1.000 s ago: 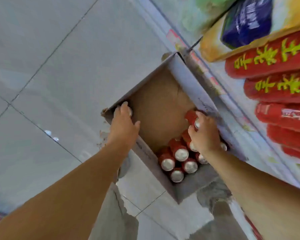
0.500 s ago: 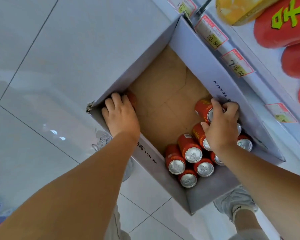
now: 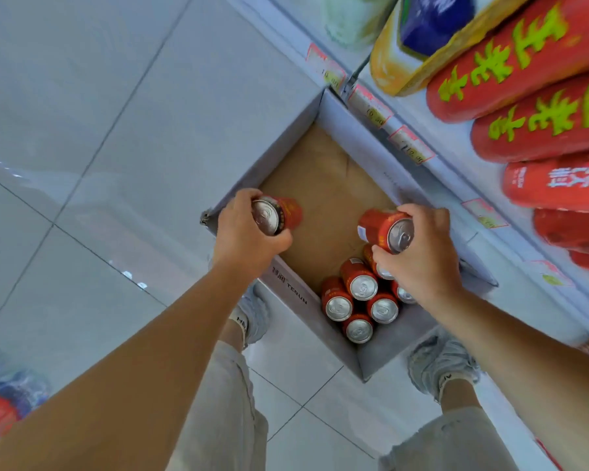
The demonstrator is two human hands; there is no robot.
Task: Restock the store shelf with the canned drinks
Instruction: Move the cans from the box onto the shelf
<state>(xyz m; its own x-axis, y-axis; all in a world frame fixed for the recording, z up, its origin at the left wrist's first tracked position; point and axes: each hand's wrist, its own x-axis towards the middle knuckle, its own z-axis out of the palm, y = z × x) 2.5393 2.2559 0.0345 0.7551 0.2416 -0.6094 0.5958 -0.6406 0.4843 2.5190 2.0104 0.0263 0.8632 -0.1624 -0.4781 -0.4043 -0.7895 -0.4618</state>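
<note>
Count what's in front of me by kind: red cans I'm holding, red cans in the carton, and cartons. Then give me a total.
Red cans held: 2, one in the left hand, one in the right hand
Red cans in the carton: 6 in view; the right hand may hide more
Carton: 1
Total: 9 things

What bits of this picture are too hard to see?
Head view: price tags are too blurred to read.
Head view: the right hand covers some cans in the box, so their count is unclear.
Head view: items at the bottom left are blurred and cut off by the edge.
</note>
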